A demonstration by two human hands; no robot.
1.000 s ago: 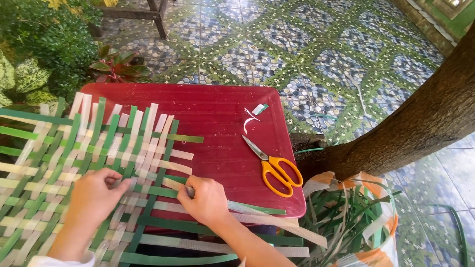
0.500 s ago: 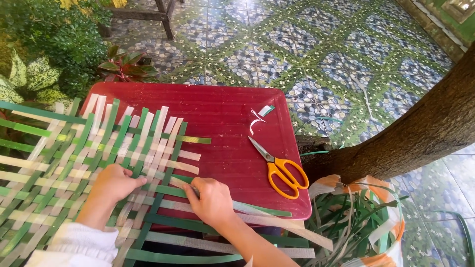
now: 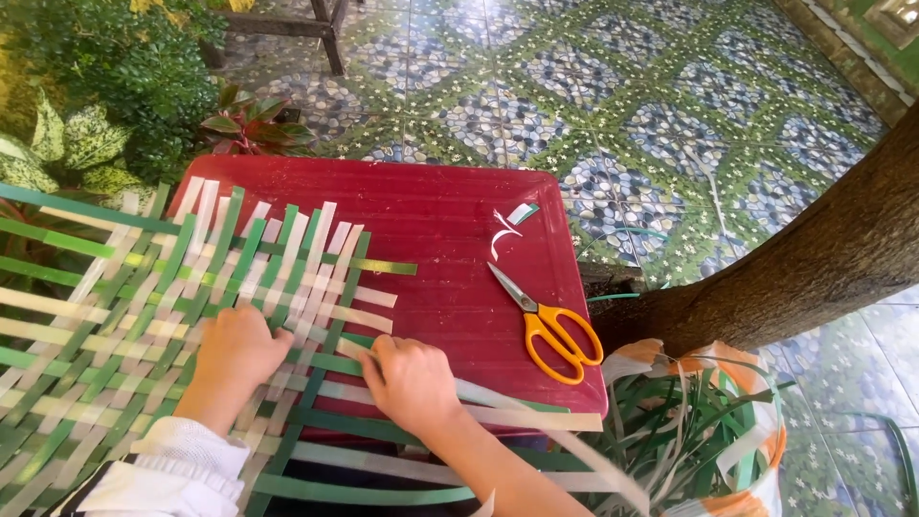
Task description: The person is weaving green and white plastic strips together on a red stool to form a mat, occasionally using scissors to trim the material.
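Presently, both hands rest on a flat mat of woven green and pale cream leaf strips [image 3: 144, 316], which lies across the left half of a red rectangular plastic tabletop [image 3: 440, 230] and overhangs its left and near edges. Left hand [image 3: 235, 349]: palm down on the weave, fingers curled, tips pressing a pale strip near the mat's right edge; whether it pinches the strip I cannot tell. Right hand [image 3: 412, 383]: palm down just beside the left, fingers bent and held close together over the loose strip ends at the mat's border; grip not visible from above. Orange-handled scissors [image 3: 546, 321] lie on the bare red top, right of the hands, apart from the mat. Small curled strip offcuts [image 3: 512, 225] lie beyond the scissors. A brown tree trunk [image 3: 804, 268] leans at right; a sack of long green leaves [image 3: 708, 431] stands at its foot.
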